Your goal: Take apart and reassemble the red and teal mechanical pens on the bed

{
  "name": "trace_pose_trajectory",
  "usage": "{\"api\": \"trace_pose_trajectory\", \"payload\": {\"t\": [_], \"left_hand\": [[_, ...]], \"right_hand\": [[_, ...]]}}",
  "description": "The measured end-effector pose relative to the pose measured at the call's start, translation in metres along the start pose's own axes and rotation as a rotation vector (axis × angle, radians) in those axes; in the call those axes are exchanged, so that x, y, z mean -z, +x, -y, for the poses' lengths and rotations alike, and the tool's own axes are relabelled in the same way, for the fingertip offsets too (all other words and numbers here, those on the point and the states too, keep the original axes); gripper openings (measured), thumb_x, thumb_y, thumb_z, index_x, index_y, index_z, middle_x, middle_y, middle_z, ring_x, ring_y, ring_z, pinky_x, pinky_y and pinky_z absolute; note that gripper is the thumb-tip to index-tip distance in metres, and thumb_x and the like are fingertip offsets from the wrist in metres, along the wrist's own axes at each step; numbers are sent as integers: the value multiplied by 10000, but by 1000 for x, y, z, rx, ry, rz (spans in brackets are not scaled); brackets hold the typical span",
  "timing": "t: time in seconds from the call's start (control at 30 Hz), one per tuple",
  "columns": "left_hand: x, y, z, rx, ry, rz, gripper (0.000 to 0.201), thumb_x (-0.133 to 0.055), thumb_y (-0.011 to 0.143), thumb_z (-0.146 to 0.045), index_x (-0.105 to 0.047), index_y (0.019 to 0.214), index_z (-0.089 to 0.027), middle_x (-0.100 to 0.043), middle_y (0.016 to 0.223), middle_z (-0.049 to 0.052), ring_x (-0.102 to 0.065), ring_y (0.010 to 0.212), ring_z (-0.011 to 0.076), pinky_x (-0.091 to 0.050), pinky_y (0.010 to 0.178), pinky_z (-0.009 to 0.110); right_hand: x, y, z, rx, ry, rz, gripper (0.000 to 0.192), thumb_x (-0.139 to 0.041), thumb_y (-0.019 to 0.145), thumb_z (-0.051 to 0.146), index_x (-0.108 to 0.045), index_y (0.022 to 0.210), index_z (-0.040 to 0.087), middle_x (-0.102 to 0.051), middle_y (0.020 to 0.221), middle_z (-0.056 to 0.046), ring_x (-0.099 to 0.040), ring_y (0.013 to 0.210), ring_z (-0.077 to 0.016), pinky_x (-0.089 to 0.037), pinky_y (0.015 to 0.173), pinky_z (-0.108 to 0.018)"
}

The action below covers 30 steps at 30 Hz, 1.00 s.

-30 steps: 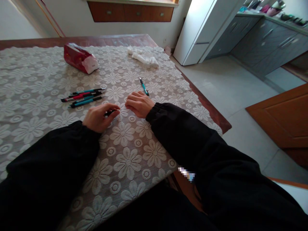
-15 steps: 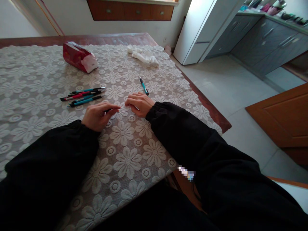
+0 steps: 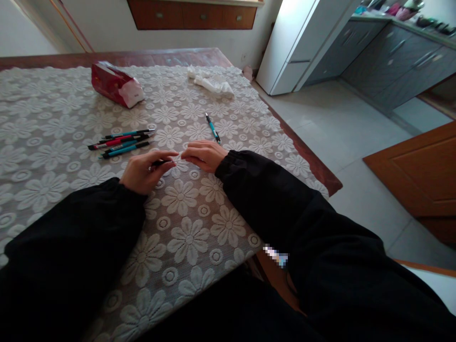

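Note:
My left hand (image 3: 144,170) pinches a dark pen barrel (image 3: 162,162) just above the lace tablecloth (image 3: 185,237). My right hand (image 3: 203,155) meets it fingertip to fingertip, fingers curled around a thin pale part that I can barely make out. Several pens (image 3: 121,141), blue, red and black, lie in a bundle just beyond my left hand. A single blue pen (image 3: 213,128) lies just beyond my right hand.
A red tissue pack (image 3: 116,84) and a crumpled white tissue (image 3: 210,84) lie at the far side of the table. The table's right edge (image 3: 309,159) drops to a tiled floor, with a white fridge (image 3: 302,42) and grey cabinets (image 3: 392,61) behind.
My right hand has slid left until its fingertips meet the left hand's at the pen tip. The view has shifted slightly.

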<state>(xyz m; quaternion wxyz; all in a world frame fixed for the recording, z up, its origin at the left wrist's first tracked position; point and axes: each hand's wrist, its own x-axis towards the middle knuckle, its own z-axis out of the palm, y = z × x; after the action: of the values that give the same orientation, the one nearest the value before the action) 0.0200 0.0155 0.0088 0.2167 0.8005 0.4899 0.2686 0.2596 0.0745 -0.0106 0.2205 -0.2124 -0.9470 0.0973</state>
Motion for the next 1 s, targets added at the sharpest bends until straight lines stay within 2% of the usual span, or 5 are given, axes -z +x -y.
{"api": "trace_pose_trajectory", "payload": {"t": [0.17,0.3,0.57,0.77,1.0], "left_hand": [[-2,1,4,-116,-13,-53,270,-605,931,-406,-755,1030,-204,-721,876,31,-568,658,133,-468,638,315],[-2,2,5,-189,-65,-52,228,-619,940,-345,-765,1049,-208,-723,938,48,-598,705,140,-478,638,305],[-3,0,6,-79,-37,-108,257,-672,903,-390,-737,1039,-182,-744,876,22,-620,674,117,-491,654,259],[-4,1,7,-183,-68,-68,201,-647,917,-348,-769,997,-209,-734,866,23,-587,656,111,-465,608,278],[-3,0,5,-161,-79,-59,185,-615,908,-360,-748,1007,-278,-740,916,1,-614,700,141,-493,618,337]], "right_hand": [[1,0,2,-3,19,-6,338,-316,1071,301,-629,1090,175,-627,969,-68,-572,920,-167,-409,861,-285],[3,-1,2,4,32,5,332,-318,1064,272,-620,1160,170,-624,974,-65,-573,912,-165,-415,855,-284],[2,-2,1,-17,106,-13,340,-335,1064,294,-642,1169,193,-610,959,-54,-558,835,-152,-411,752,-268],[-1,-4,-2,38,134,1,328,-334,1063,284,-631,1167,192,-604,953,-51,-553,831,-151,-397,736,-267],[0,-4,-4,50,121,71,338,-316,1059,253,-594,1241,189,-603,996,-60,-548,844,-147,-398,745,-270]]}}
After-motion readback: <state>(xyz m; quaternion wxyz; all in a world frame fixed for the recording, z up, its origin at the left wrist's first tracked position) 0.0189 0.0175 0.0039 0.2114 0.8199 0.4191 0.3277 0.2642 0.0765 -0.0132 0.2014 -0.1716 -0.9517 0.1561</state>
